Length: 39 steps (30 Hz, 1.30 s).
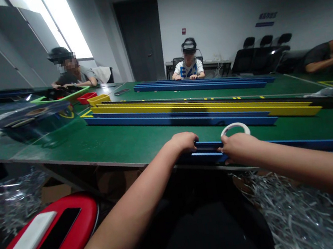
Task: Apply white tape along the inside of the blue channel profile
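A long blue channel-shaped strip [209,155] lies along the near edge of the table, running off to the right. My left hand [185,141] is closed on its left end, fingers curled over the far side. A short way to the right, my right hand [240,146] pinches at the same strip with thumb and fingers. Just behind my right hand is a white ring, like a roll of tape [245,126], partly covered by the hand. My fingertips are too small and dark to show whether anything thin is between them.
Beyond my hands lie more blue strips [165,118] and yellow strips [201,105] on the green table [125,144]. A large clear-wrapped roll [36,120] stands left, near a yellow bin [99,99]. Three other people sit around. A red stool [81,205] holds a white power bank.
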{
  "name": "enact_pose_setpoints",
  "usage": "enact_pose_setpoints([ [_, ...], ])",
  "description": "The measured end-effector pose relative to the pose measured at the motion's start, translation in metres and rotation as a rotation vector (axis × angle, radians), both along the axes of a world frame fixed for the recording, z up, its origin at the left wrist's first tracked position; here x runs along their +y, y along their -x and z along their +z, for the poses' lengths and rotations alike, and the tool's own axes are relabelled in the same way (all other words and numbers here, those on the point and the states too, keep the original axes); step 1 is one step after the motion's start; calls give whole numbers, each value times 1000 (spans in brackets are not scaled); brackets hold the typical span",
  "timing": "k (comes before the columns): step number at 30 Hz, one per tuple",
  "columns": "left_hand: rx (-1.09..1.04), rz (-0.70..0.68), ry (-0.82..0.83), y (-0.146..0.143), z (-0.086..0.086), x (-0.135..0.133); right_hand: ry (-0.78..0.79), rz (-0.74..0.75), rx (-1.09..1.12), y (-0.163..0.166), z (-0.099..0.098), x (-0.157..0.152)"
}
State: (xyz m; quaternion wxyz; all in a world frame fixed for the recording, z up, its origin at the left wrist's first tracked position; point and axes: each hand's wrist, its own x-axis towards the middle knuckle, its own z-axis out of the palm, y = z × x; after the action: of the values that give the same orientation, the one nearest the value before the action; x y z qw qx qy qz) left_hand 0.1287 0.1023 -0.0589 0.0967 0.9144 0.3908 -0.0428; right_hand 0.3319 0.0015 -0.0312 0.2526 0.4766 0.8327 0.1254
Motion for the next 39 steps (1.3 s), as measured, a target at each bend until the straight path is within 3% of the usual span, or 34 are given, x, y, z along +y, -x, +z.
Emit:
enact_pose_setpoints([
  [8, -19, -68, -46, -39, -4, -12, 9, -51, -43, 14, 14, -8],
  [14, -74, 19, -20, -32, -7, -14, 36, -71, -32, 13, 12, -5],
  [23, -102, -59, -89, -23, -11, -13, -11, -6, -18, 2, 6, -8],
  [28, -89, -72, -116, 12, -14, -8, -25, 12, 74, 26, 5, -9],
  [35, -75, 40, -92, 106, -8, 3, 38, 98, 172, 95, 8, 9],
  [39, -68, 119, -49, 147, -8, 10, 43, 169, 186, 118, 8, 15],
])
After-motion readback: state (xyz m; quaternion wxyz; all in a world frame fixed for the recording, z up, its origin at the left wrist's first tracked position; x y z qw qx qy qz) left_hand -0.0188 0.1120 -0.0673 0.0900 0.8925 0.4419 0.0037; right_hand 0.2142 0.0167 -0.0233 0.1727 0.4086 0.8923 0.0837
